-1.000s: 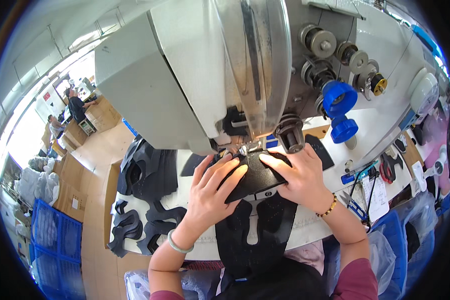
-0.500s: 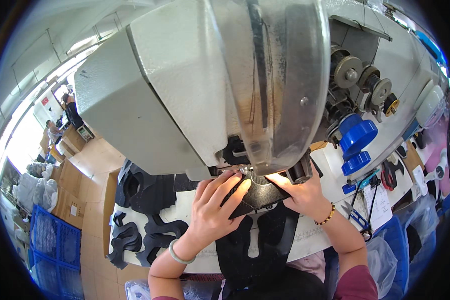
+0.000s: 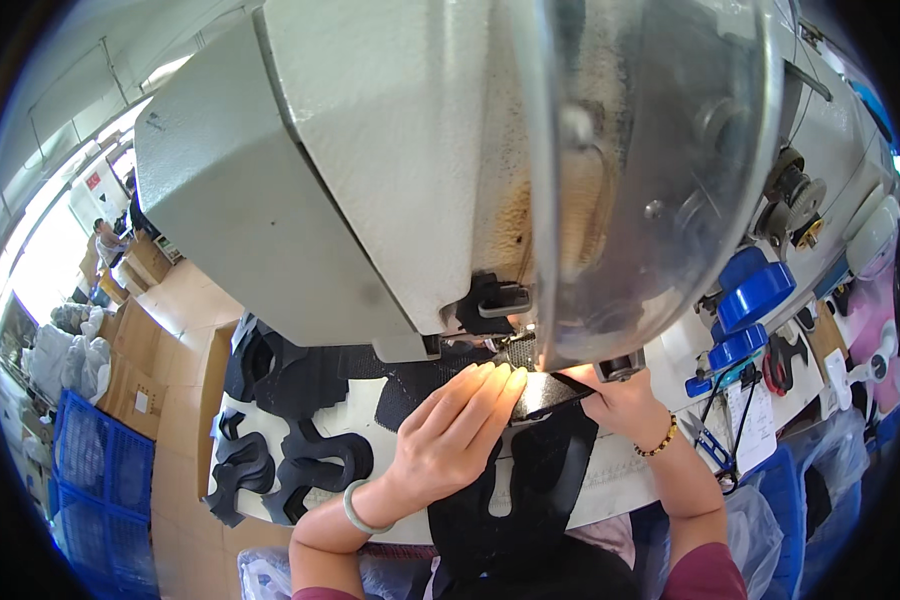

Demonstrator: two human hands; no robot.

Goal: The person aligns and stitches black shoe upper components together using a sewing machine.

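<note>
Black glossy flat panel (image 3: 548, 393), beneath the bulky grey-white sewing machine (image 3: 370, 170): partway worked, I judge; completion unseen. Left hand (image 3: 448, 440): fingers extended over it. Right hand (image 3: 630, 408): at its right corner. Both grips hidden; I cannot tell. Left: wavy black cutouts (image 3: 322, 462), seemingly remaining.

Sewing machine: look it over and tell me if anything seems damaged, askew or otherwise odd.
A brownish stain stands out on the sewing machine, near the left edge of the clear cover. It looks odd against the pale casing. Whether it is grime or wear, I can't tell. Nothing else visible looks askew or broken.
</note>
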